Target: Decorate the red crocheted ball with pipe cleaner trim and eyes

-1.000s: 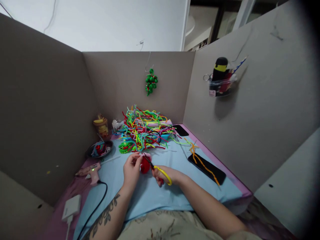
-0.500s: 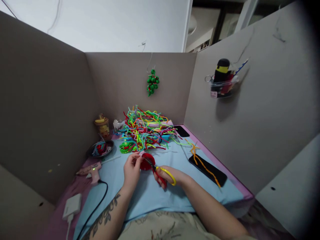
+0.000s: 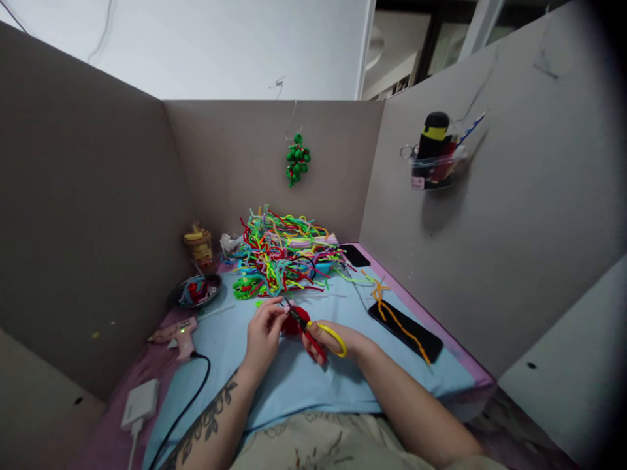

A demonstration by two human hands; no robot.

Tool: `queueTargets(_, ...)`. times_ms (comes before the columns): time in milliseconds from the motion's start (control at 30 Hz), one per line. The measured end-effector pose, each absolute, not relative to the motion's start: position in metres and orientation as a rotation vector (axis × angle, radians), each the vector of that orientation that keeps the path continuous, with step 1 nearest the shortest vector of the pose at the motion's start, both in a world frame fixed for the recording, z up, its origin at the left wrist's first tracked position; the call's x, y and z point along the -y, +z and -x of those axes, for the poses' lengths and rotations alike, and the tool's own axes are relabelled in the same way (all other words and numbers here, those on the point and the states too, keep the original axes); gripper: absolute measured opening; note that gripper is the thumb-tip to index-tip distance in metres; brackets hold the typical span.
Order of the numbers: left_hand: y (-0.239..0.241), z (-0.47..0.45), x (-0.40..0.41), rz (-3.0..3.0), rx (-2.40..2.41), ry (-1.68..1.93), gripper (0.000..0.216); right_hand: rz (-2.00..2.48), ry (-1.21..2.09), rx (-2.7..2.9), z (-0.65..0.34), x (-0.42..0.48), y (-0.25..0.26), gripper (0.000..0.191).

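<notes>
Here, in the head view, we see both hands meeting over the light blue sheet (image 3: 294, 391), just in front of the tangled pile of pipe cleaners (image 3: 284, 251). The left hand (image 3: 264, 334) pinches the red pipe-cleaner piece (image 3: 292, 325) at its near edge with the fingertips. The right hand (image 3: 333, 343) is clenched through the handles of the yellow-and-red scissors (image 3: 318, 337), whose blades point up and left into that red piece. We cannot tell whether the blades are parted or closed.

Compared with a second ago, the red piece sits a little lower and further right. It showed as a fuller round shape half a second ago, and now it is partly hidden behind the scissors. The left fingers have lifted slightly and the scissor handles have slid rightward. By our reading, the snipping at the red piece goes on, with the piece being turned between cuts.

Around the hands, the pink glue gun (image 3: 179, 333) lies to the left with its black cord, and a dark dish (image 3: 194, 292) sits behind it. To the right, a dark phone (image 3: 405, 331) has an orange pipe cleaner (image 3: 392, 314) draped over it. A green bead cluster (image 3: 297, 160) hangs on the back wall.
</notes>
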State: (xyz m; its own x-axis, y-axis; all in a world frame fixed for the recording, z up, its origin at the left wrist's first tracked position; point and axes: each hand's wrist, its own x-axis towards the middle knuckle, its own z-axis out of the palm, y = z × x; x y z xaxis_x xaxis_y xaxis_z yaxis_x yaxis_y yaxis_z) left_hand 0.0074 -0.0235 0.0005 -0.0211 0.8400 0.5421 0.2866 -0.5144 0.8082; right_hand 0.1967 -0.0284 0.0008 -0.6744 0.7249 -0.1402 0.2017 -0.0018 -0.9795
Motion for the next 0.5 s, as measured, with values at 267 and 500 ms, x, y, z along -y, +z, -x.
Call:
queueTargets(267,0.0025,-0.0070,0.0266,-2.001,-1.126,1.518,0.011,0.942,1.666,1.898,-0.1981,0.0268,0.0009,0.080)
queueTargets(500,0.0038,-0.0066,0.0254,-2.039,-1.107,1.508,0.011,0.976,1.573,1.955,-0.2049,0.0239,-0.0011,0.071)
